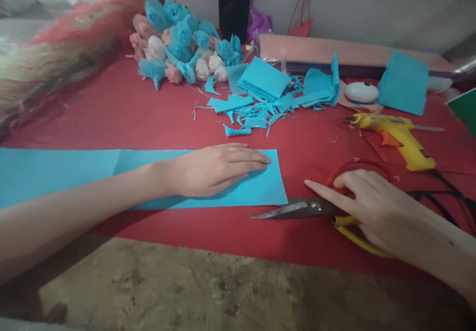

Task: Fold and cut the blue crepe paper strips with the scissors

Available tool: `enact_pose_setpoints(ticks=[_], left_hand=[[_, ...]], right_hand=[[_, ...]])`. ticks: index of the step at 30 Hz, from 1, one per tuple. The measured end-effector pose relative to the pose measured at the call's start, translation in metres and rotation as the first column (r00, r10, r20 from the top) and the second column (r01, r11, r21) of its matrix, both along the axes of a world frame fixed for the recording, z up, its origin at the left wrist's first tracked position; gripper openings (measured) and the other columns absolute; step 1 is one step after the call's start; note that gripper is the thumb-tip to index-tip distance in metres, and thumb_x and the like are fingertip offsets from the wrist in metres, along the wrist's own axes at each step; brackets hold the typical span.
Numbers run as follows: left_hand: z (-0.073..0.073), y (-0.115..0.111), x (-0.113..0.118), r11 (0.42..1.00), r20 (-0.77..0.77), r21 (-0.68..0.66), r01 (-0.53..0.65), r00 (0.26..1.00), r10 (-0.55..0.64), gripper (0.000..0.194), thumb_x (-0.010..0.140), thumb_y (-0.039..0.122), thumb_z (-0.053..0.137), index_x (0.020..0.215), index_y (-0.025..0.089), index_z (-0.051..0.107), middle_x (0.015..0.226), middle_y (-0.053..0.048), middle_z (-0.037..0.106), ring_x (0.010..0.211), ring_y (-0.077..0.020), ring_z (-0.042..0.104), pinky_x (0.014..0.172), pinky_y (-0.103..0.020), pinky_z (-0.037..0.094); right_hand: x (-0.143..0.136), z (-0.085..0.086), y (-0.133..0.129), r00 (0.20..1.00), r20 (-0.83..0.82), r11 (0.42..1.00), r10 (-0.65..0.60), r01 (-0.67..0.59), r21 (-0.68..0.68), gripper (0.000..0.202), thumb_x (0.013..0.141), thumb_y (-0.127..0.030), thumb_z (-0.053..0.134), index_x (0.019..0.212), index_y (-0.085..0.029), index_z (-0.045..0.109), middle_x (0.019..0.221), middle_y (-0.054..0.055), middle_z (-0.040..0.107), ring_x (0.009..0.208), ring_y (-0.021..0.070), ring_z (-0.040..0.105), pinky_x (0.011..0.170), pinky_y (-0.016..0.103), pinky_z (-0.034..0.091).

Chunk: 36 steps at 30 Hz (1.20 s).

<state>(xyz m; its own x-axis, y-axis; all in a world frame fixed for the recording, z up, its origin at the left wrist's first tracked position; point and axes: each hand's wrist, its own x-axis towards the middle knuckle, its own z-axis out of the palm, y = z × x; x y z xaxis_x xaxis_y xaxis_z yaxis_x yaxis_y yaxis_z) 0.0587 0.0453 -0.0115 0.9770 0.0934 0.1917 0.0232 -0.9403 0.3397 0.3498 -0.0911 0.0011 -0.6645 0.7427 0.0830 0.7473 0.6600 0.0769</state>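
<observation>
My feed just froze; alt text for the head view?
The left hand lies on a long blue paper strip; the right hand holds metal scissors with red and yellow handles by the strip's corner. Beyond, on a red tabletop, lie blue paper scraps, blue, pink and white artificial roses, and a yellow plastic glue gun.
</observation>
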Motion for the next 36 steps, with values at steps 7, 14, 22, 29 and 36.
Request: enact_pose_setpoints(ticks=[7,14,22,29,36], left_hand=[[-0.002,0.0,0.001,1.0,0.03,0.02,0.009,1.0,-0.009,0.038,0.095,0.013,0.034,0.129,0.003,0.047,0.135,-0.015,0.052,0.127,-0.0204,0.046,0.112,-0.036,0.031],[-0.001,0.001,0.002,0.999,0.026,-0.031,0.009,1.0,-0.009,0.039,0.096,0.014,0.032,0.128,0.002,0.049,0.135,-0.016,0.052,0.129,-0.0205,0.045,0.113,-0.035,0.031],[-0.002,0.002,0.002,0.999,0.041,-0.018,0.038,0.998,-0.038,0.04,0.094,0.014,0.031,0.128,0.002,0.049,0.136,-0.018,0.05,0.129,-0.0218,0.044,0.111,-0.036,0.033],[-0.003,0.003,0.001,0.999,0.032,-0.004,0.052,0.998,-0.052,0.041,0.094,0.014,0.029,0.128,0.002,0.049,0.136,-0.018,0.05,0.13,-0.0223,0.044,0.111,-0.037,0.033],[-0.002,0.003,0.0,0.998,0.014,-0.06,0.037,0.999,-0.036,0.042,0.095,0.015,0.028,0.129,0.002,0.049,0.137,-0.017,0.05,0.13,-0.0215,0.043,0.112,-0.036,0.032]], right_hand=[[-0.005,-0.003,-0.001,0.998,0.057,0.998,-0.03,0.026,0.059,0.064,0.075,-0.003,0.041,0.139,-0.01,0.034,0.093,0.012,0.049,0.085,0.0264,0.046,0.076,0.041,0.038],[-0.018,-0.005,0.007,1.0,0.029,0.998,0.001,-0.003,0.066,0.059,0.077,-0.004,0.04,0.136,-0.011,0.036,0.094,0.011,0.048,0.085,0.0252,0.045,0.075,0.039,0.038],[-0.032,-0.002,0.014,0.997,0.028,0.992,0.069,-0.071,0.1,0.053,0.078,-0.003,0.039,0.13,-0.008,0.042,0.088,0.011,0.048,0.079,0.0235,0.043,0.067,0.036,0.038],[-0.027,0.0,0.015,0.996,0.015,0.995,0.086,-0.087,0.04,0.063,0.067,0.007,0.036,0.127,-0.009,0.046,0.084,0.007,0.048,0.074,0.0211,0.042,0.065,0.034,0.037],[-0.025,0.007,0.012,0.99,-0.002,0.987,0.139,-0.138,0.086,0.042,0.073,0.005,0.039,0.108,-0.01,0.055,0.074,0.004,0.044,0.07,0.0196,0.037,0.065,0.034,0.033]])
